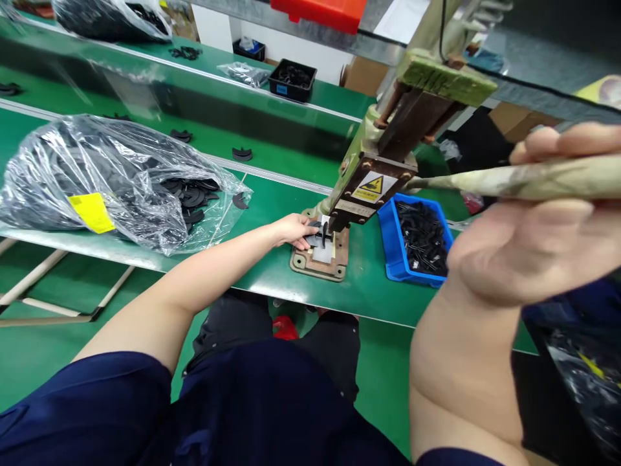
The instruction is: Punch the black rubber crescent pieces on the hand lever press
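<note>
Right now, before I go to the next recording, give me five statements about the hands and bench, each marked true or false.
1. The left hand holds a dark piece at the base of the press. True.
2. The right hand is inside the blue bin. False: the right hand is around the lever.
3. A yellow label shows on the large plastic bag. True.
4. The blue bin stands left of the press. False: it stands to the right.
5. The press bears a warning sticker. True.
</note>
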`<action>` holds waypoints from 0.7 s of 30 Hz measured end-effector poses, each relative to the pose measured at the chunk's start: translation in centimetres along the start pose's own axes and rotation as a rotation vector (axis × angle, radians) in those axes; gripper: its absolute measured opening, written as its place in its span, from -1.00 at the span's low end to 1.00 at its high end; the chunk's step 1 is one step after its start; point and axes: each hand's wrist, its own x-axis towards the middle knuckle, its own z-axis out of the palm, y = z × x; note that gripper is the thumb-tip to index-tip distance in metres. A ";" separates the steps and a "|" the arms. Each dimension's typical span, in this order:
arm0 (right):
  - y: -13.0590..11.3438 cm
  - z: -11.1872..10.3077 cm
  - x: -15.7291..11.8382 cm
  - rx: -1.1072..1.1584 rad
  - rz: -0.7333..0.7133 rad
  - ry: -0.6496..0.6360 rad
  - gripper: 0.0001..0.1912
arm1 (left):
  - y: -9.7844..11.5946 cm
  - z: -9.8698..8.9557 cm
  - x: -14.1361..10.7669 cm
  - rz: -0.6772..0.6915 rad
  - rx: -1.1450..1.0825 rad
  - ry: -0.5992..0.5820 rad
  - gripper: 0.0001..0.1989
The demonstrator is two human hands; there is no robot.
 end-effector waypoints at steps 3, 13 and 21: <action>1.3 0.2 -0.2 0.047 -0.039 -0.013 -0.32 | -0.3 0.1 -0.6 0.043 -0.047 0.000 -0.66; 4.8 1.5 -20.0 0.000 0.487 -0.327 -0.60 | -0.5 -0.3 -10.1 0.277 -0.129 -0.117 -0.56; 2.0 3.3 -22.1 0.016 0.595 -0.351 -0.76 | -0.2 2.3 -14.1 0.326 -0.077 -0.155 -0.60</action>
